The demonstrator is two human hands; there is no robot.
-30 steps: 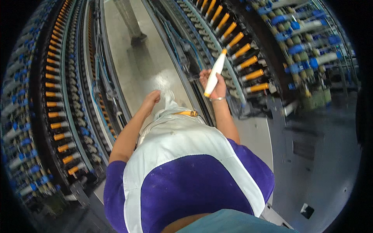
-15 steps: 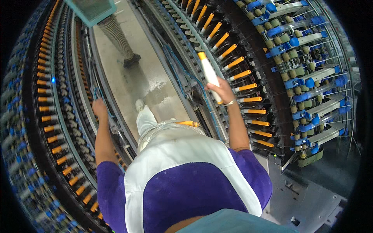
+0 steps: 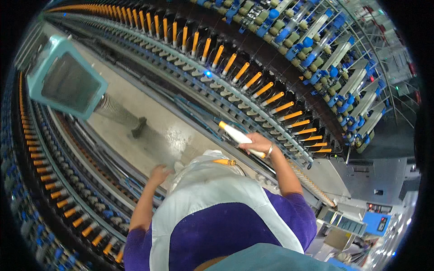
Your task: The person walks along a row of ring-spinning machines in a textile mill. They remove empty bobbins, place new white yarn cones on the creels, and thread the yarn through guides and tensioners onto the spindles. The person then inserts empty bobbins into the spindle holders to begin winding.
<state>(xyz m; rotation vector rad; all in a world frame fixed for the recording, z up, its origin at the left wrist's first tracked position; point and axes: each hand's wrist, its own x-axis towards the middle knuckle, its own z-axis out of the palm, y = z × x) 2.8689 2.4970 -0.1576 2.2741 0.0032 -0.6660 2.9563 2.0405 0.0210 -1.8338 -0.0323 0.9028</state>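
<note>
My right hand (image 3: 258,142) is closed round the lower part of a bobbin (image 3: 236,134) wound with white yarn. The bobbin's orange tip points up and to the left, and its orange base shows below my fingers. My left hand (image 3: 159,174) hangs beside my apron over the walkway, holding nothing, its fingers loosely apart. Orange tubes (image 3: 224,161) stick out at the front of the white apron (image 3: 203,180), between my two hands.
A spinning frame (image 3: 253,97) with a row of orange-tipped bobbins curves along the right and far side. Another bobbin row (image 3: 61,194) lines the left. In the aisle stand a teal-framed box (image 3: 68,83) and its ribbed hose (image 3: 117,113). Grey machine cabinets (image 3: 375,180) are at right.
My view has turned toward the right-hand frame, which now stretches across the top. My right hand has brought the bobbin lower, nearer my waist. My left hand has come away from the left machine's edge.
</note>
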